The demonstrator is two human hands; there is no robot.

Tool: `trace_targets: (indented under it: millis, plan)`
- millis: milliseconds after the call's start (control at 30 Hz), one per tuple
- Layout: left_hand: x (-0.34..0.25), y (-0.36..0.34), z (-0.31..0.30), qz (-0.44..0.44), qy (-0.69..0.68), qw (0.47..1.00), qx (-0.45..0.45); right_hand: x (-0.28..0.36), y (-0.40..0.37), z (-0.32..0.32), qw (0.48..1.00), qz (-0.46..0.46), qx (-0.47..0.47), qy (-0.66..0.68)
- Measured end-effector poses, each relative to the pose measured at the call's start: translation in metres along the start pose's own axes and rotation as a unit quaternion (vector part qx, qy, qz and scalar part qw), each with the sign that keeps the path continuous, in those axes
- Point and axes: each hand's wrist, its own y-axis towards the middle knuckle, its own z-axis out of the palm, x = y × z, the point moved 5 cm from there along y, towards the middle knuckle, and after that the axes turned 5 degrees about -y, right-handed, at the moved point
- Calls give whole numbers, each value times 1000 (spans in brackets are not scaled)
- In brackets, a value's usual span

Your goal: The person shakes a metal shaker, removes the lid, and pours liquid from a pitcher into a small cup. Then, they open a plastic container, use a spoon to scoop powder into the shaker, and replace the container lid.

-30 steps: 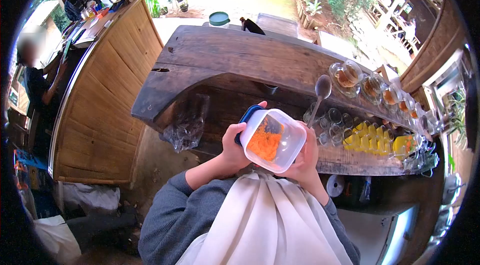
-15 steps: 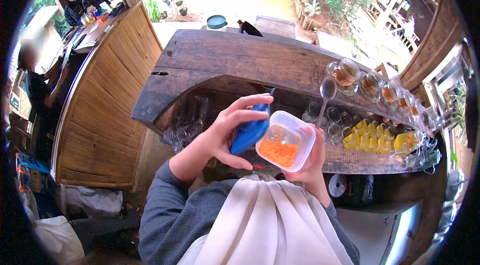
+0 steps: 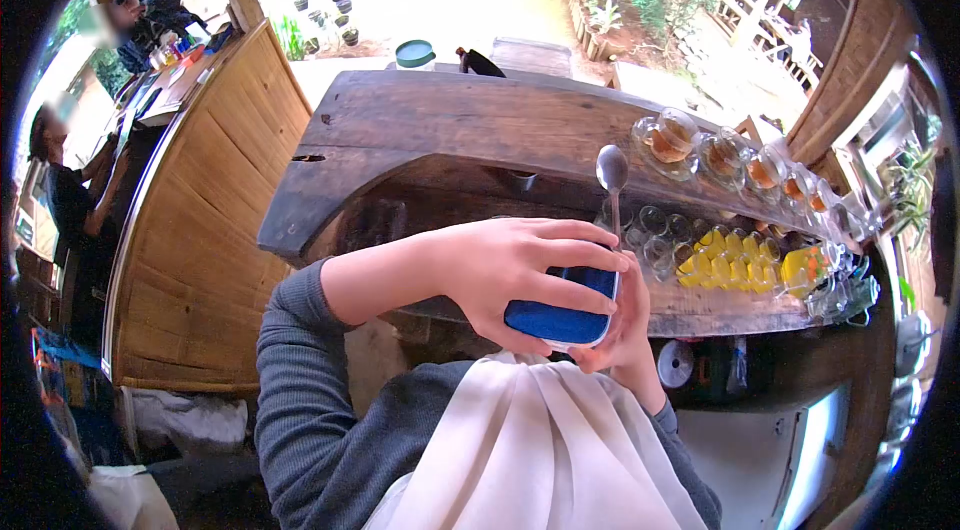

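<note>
My left hand [image 3: 497,265] lies over a blue lid [image 3: 560,318], its fingers bent across the top and the thumb along the near edge. Under the lid is a plastic container [image 3: 588,342], of which only a pale rim shows. From the right side, my right hand [image 3: 629,325] grips the container. A metal spoon [image 3: 612,170] sticks up from the right hand, bowl end away from me. The container's contents are hidden beneath the lid.
A dark wooden counter [image 3: 480,115] stretches in front of me. Glasses of amber drink [image 3: 722,158] line its right part, with yellow-filled glasses [image 3: 725,260] on the lower shelf. A green-lidded jar [image 3: 415,55] stands behind it. Two people are at the bamboo-fronted counter [image 3: 215,220] on the left.
The left hand has brought the blue lid rightward onto the container, covering the orange shreds that showed inside. The spoon has shifted slightly left and stands more upright.
</note>
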Motion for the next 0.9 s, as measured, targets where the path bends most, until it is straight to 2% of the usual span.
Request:
trace_targets:
  millis: [200,300,633,900]
  plan:
    - [0,7,5,10,-27,1000,13,4,-7,-6,1000,6,-25,4]
    - [1,10,7,17,-41,999,16,5,-9,-9,999,-23,-26,-22]
    - [-2,17,3,6,-43,998,49,18,-7,-13,999,12,-28,-10]
    - [1,5,4,-10,-49,998,32,23,-5,-9,999,30,-38,-24]
